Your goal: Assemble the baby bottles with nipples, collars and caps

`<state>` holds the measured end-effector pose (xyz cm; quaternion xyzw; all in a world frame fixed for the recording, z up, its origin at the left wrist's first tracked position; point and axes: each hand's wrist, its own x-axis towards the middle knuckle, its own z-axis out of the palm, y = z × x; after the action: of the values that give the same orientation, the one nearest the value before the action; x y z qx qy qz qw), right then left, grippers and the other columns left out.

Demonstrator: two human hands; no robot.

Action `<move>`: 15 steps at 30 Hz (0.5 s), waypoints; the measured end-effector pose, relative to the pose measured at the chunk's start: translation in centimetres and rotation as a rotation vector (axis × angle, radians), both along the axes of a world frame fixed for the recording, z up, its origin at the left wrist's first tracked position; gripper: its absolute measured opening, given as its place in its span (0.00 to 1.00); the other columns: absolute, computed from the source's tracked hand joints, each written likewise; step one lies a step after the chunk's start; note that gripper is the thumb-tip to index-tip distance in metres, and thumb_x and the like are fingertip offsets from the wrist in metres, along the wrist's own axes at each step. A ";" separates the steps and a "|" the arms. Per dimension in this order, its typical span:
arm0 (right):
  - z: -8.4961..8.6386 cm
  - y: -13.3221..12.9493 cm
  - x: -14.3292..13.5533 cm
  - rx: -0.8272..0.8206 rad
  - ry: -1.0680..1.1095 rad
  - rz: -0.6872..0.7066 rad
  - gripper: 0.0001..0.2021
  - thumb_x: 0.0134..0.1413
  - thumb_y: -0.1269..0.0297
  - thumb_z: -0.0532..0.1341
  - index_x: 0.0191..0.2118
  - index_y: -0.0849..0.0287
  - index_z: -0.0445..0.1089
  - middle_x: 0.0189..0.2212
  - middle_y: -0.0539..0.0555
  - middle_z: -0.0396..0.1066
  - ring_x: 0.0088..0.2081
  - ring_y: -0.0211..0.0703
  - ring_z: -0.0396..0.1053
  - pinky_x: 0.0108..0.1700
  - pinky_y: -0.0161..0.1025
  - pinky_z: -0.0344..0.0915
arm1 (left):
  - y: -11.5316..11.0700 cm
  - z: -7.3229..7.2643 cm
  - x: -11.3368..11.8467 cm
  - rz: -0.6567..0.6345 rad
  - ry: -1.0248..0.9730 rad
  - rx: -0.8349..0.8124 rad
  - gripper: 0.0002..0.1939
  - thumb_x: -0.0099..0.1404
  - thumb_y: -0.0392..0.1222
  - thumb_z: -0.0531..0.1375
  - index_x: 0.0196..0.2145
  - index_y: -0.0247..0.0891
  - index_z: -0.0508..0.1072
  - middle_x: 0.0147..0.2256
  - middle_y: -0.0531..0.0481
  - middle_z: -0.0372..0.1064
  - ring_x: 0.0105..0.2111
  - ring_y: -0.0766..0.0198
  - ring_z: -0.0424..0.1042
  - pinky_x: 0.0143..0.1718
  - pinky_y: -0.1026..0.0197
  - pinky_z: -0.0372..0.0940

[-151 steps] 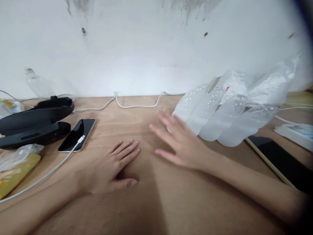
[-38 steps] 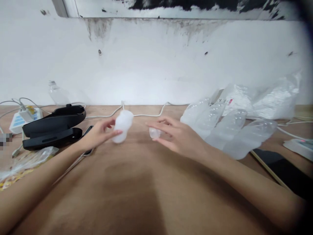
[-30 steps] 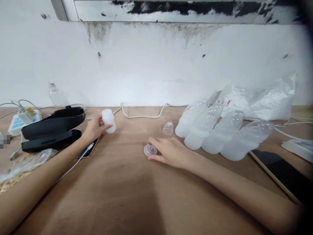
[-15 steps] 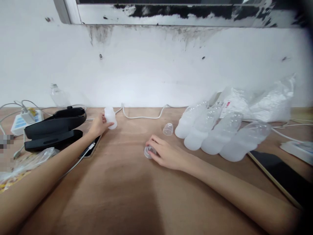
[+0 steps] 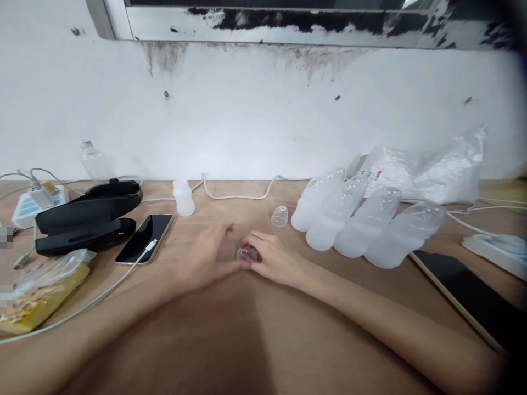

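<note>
My right hand (image 5: 272,255) has its fingers curled round a small clear round plastic piece (image 5: 246,254) resting on the table. Just left of it, my left hand (image 5: 208,255) is smeared by motion, fingers apart and thumb close to the same piece; whether it touches is unclear. A small frosted white bottle (image 5: 183,198) stands upright by itself beyond my left hand. Past my right hand sits a clear plastic cap (image 5: 280,216). Several frosted bottles with clear domed tops (image 5: 349,219) form a row at the right.
Left of my hands are a phone (image 5: 145,238) with a white cable on it, a black case (image 5: 88,214), a yellow packet (image 5: 49,291) and a power strip (image 5: 39,203). At right lie a dark tablet-like device (image 5: 461,291) and a white plastic bag (image 5: 444,167).
My left hand let go of the small frosted bottle, leaving it standing, and moved right and nearer to my right hand. My right hand stays at the clear piece.
</note>
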<state>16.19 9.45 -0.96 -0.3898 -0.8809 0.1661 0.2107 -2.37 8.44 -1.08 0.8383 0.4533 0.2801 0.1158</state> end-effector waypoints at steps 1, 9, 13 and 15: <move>0.0 -0.1 -0.1 -0.031 0.049 -0.003 0.04 0.48 0.70 0.56 0.31 0.62 0.67 0.29 0.52 0.64 0.30 0.38 0.61 0.33 0.36 0.56 | -0.4 -0.7 0.7 -0.039 -0.012 -0.086 0.27 0.53 0.47 0.61 0.48 0.37 0.59 0.44 0.44 0.66 0.44 0.55 0.67 0.43 0.55 0.62; -1.8 0.4 -0.7 -0.337 0.383 -0.189 0.05 0.46 0.68 0.56 0.30 0.61 0.68 0.23 0.49 0.66 0.24 0.34 0.62 0.25 0.33 0.60 | -0.1 -1.2 1.3 -0.044 -0.022 -0.167 0.19 0.56 0.40 0.60 0.45 0.41 0.64 0.40 0.52 0.71 0.40 0.60 0.70 0.41 0.59 0.62; -2.2 0.9 -0.8 -0.541 0.544 -0.241 0.07 0.48 0.65 0.56 0.31 0.63 0.66 0.26 0.52 0.68 0.23 0.32 0.64 0.22 0.31 0.64 | -0.2 -0.7 1.2 -0.031 -0.017 -0.191 0.19 0.55 0.39 0.60 0.45 0.40 0.64 0.37 0.53 0.72 0.37 0.61 0.70 0.38 0.62 0.63; -2.0 1.0 -0.6 -0.617 0.589 -0.240 0.07 0.47 0.64 0.58 0.30 0.63 0.67 0.26 0.52 0.68 0.23 0.31 0.64 0.24 0.30 0.65 | -0.3 -0.8 1.3 -0.032 -0.010 -0.188 0.18 0.55 0.39 0.60 0.44 0.40 0.65 0.37 0.53 0.72 0.37 0.62 0.70 0.38 0.63 0.63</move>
<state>15.57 10.44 -2.99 -0.4702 -0.6410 0.4997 0.3441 -1.03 8.10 -1.84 0.8293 0.4637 0.2387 0.2008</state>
